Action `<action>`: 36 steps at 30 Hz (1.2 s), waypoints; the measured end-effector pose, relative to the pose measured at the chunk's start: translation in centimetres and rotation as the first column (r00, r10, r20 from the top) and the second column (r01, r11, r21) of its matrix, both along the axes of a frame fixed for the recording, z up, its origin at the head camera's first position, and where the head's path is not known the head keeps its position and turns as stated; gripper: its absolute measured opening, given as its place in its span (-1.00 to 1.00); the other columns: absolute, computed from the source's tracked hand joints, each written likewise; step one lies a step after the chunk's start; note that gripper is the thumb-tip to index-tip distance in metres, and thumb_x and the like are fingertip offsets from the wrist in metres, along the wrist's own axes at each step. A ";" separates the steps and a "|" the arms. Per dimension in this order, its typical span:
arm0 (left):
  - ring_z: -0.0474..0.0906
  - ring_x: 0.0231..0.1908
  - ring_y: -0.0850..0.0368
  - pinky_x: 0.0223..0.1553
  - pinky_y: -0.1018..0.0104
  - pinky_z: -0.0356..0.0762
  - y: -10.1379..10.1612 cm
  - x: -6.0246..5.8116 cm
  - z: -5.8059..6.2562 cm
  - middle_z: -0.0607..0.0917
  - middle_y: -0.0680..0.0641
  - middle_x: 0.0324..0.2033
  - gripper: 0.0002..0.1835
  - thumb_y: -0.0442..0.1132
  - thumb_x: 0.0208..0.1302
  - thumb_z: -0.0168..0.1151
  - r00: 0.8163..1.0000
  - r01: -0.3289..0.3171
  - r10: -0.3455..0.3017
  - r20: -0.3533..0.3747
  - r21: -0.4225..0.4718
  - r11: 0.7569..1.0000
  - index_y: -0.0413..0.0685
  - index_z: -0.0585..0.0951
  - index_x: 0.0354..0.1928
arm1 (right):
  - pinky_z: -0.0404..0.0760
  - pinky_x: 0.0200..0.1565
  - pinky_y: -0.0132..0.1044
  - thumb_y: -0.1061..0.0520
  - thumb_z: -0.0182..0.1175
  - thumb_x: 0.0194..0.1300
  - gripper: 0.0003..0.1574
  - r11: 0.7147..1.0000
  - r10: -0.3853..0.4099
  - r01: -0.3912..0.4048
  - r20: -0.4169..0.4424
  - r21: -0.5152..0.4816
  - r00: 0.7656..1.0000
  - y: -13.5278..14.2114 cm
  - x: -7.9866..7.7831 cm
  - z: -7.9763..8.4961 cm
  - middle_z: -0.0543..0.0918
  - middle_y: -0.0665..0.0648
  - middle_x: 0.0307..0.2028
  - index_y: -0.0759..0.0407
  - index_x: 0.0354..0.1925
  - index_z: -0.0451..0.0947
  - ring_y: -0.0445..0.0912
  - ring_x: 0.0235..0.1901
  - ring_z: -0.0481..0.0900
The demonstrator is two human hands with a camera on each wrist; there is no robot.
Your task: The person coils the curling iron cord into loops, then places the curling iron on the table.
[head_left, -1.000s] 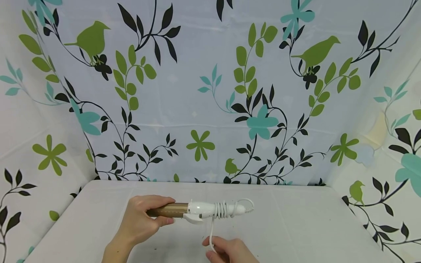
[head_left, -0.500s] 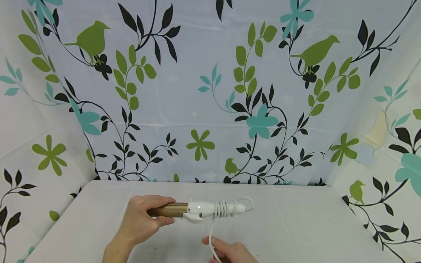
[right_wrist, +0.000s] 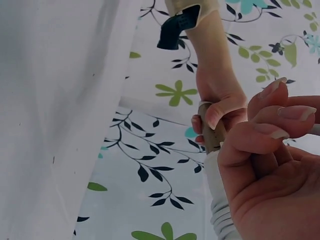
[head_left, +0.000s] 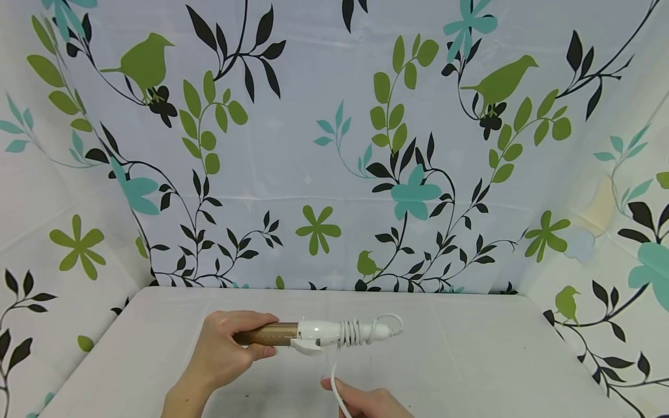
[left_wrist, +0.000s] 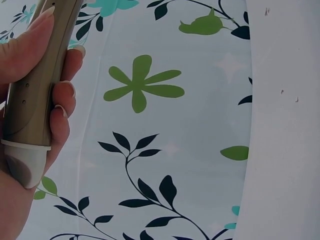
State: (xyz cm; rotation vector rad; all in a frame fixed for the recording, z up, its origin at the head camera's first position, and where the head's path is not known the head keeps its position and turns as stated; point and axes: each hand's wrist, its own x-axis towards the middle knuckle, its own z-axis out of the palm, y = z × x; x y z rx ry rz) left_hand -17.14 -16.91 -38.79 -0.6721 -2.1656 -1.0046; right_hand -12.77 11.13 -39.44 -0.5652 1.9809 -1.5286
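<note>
A curling iron (head_left: pixel 320 331) with a white handle and a brown-gold barrel lies level across the middle of the head view. My left hand (head_left: pixel 222 345) grips it round the barrel, thumb on the near side. In the left wrist view, the white tip (left_wrist: pixel 27 167) sticks out below the fingers. White cord (head_left: pixel 351 333) is coiled several times round the handle, and a loose length hangs toward me. My right hand (head_left: pixel 371 402), near the bottom edge, holds this length with curled fingers; the cord runs over the index finger. Its far end is out of view.
Beneath the hands spreads a white table surface (head_left: pixel 470 348). Behind it and at both sides hangs cloth (head_left: pixel 272 145) printed with leaves, birds and flowers. A dark strap (right_wrist: pixel 177 30) shows by the left wrist in the right wrist view.
My right hand has shifted slightly down, and the loose cord now slants across its index finger toward the bottom edge. The left hand and curling iron have stayed in place.
</note>
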 end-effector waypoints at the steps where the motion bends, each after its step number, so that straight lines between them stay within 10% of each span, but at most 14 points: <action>1: 0.70 -0.41 0.33 -0.35 0.60 0.56 0.0 0.0 0.0 0.80 0.09 -0.41 -0.43 -0.50 -0.61 0.66 1.000 0.001 -0.001 0.001 0.002 1.000 -0.02 0.80 -0.31 | 0.39 -0.44 -0.53 -0.27 0.15 0.38 -0.28 0.998 -0.057 0.057 0.101 0.002 0.993 -0.1 0.1 0.2 0.47 -0.11 -0.57 0.21 0.24 0.55 -0.35 -0.59 0.34; 4: 0.70 -0.41 0.34 -0.35 0.60 0.56 -0.1 -0.1 0.0 0.80 0.08 -0.41 -0.43 -0.50 -0.61 0.66 1.000 0.004 -0.004 -0.001 0.000 1.000 -0.03 0.80 -0.31 | 0.37 -0.49 -0.54 -0.29 0.09 0.41 -0.27 0.997 -0.061 0.066 0.125 -0.031 0.990 0.0 0.3 0.4 0.43 -0.07 -0.60 0.24 0.20 0.57 -0.33 -0.61 0.31; 7: 0.70 -0.42 0.34 -0.36 0.60 0.56 -0.1 -0.1 0.0 0.80 0.09 -0.42 -0.43 -0.50 -0.62 0.67 1.000 0.001 -0.001 0.000 -0.005 1.000 -0.02 0.80 -0.31 | 0.45 -0.45 -0.55 -0.01 0.08 0.50 -0.50 0.994 0.077 -0.090 -0.185 -0.063 0.980 0.6 0.1 0.3 0.46 0.08 -0.62 0.33 0.17 0.54 -0.43 -0.58 0.35; 9: 0.70 -0.42 0.35 -0.36 0.60 0.56 -0.2 -0.1 0.0 0.80 0.10 -0.42 -0.43 -0.49 -0.62 0.67 1.000 -0.006 0.006 0.001 -0.013 1.000 -0.01 0.80 -0.31 | 0.50 -0.40 -0.56 0.12 0.10 0.48 -0.61 0.987 0.122 -0.154 -0.386 -0.054 0.915 1.0 0.0 0.1 0.50 0.13 -0.59 0.32 0.14 0.54 -0.51 -0.54 0.35; 12: 0.69 -0.42 0.36 -0.36 0.60 0.55 -0.2 -0.2 0.0 0.80 0.12 -0.42 -0.43 -0.49 -0.62 0.67 1.000 -0.012 0.012 0.010 -0.024 1.000 0.01 0.80 -0.32 | 0.53 -0.40 -0.54 0.14 0.11 0.47 -0.69 0.987 0.106 -0.151 -0.468 -0.060 0.877 1.3 0.0 0.1 0.53 0.16 -0.58 0.26 0.08 0.58 -0.55 -0.52 0.34; 17: 0.67 -0.43 0.38 -0.39 0.60 0.53 -0.1 -0.3 0.0 0.80 0.13 -0.43 -0.44 -0.48 -0.60 0.67 1.000 0.004 -0.003 0.025 -0.022 1.000 0.03 0.80 -0.32 | 0.51 -0.47 -0.52 0.12 0.14 0.46 -0.73 0.994 0.026 -0.072 -0.451 -0.084 0.892 1.5 0.5 0.4 0.49 0.11 -0.63 0.22 -0.01 0.67 -0.52 -0.52 0.38; 28: 0.68 -0.41 0.36 -0.37 0.59 0.55 -0.2 -0.3 0.1 0.80 0.09 -0.41 -0.45 -0.48 -0.54 0.67 0.998 0.050 -0.051 0.042 0.010 0.999 0.00 0.80 -0.28 | 0.57 -0.47 -0.53 0.27 0.21 0.38 -0.80 0.983 -0.164 0.056 -0.713 -0.173 0.682 1.5 1.0 1.0 0.66 -0.01 -0.53 0.25 -0.07 0.69 -0.49 -0.50 0.49; 33: 0.67 -0.43 0.37 -0.42 0.58 0.54 -0.3 -0.4 0.1 0.80 0.07 -0.41 -0.46 -0.50 -0.53 0.66 0.997 0.073 -0.073 0.039 0.006 0.997 -0.02 0.79 -0.29 | 0.51 -0.53 -0.48 0.24 0.09 0.47 -0.78 0.991 -0.131 0.073 -0.659 -0.115 0.741 1.6 0.5 2.3 0.43 -0.11 -0.59 0.17 -0.02 0.63 -0.48 -0.53 0.39; 36: 0.67 -0.43 0.38 -0.42 0.59 0.54 -0.3 -0.3 0.1 0.80 0.08 -0.41 -0.46 -0.50 -0.54 0.66 0.998 0.060 -0.060 0.035 -0.008 0.998 -0.01 0.79 -0.30 | 0.44 -0.56 -0.54 0.25 0.08 0.47 -0.74 0.996 -0.084 0.043 -0.702 -0.076 0.707 1.8 -0.2 3.1 0.39 -0.13 -0.58 0.15 0.04 0.62 -0.51 -0.56 0.29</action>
